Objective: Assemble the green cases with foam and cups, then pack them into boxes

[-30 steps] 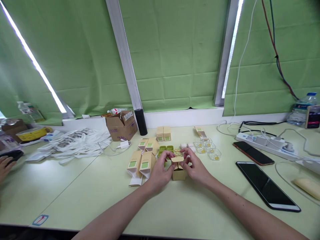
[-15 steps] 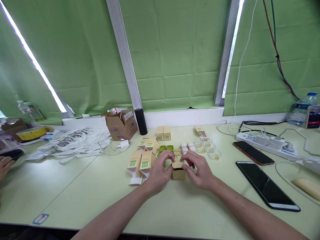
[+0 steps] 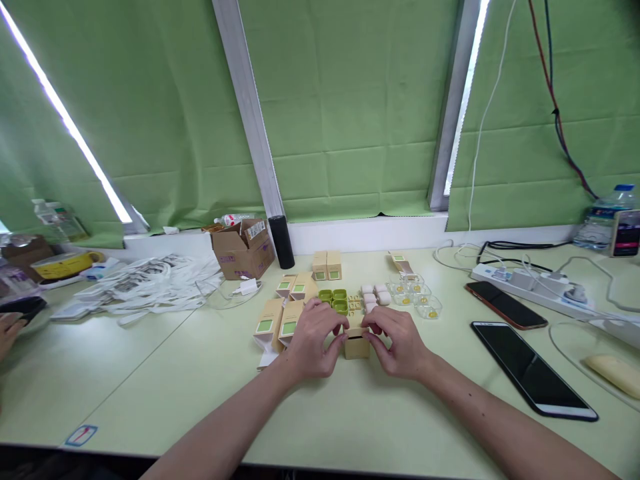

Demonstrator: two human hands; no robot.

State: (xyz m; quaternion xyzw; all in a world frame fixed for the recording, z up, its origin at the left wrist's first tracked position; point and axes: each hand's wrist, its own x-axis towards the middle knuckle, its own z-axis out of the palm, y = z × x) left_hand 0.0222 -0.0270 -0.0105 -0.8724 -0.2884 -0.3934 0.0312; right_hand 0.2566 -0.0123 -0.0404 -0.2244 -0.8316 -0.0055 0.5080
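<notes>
A small tan cardboard box (image 3: 357, 348) stands on the table between my hands, with a narrow dark gap along its top flap. My left hand (image 3: 317, 339) grips the flap's left end between thumb and fingers. On the other side, my right hand (image 3: 395, 340) pinches the right end. Just beyond lie green square cups (image 3: 333, 297), small yellowish pieces (image 3: 355, 305), white rounded blocks (image 3: 376, 294) and clear plastic cups (image 3: 429, 307) with yellow centres. To the left are several tan boxes (image 3: 269, 319) with green labels and unfolded flaps.
Two closed-looking tan boxes (image 3: 327, 265) stand farther back, near a carton (image 3: 243, 250) and a black cylinder (image 3: 281, 243). White straps (image 3: 150, 287) lie left. Phones (image 3: 533, 370) and a power strip (image 3: 537, 290) occupy the right. Another person's hand (image 3: 10, 328) shows far left.
The box's top flap has come down, narrowing the dark opening. My left hand has turned slightly, and my right fingers have drawn in closer to the flap.
</notes>
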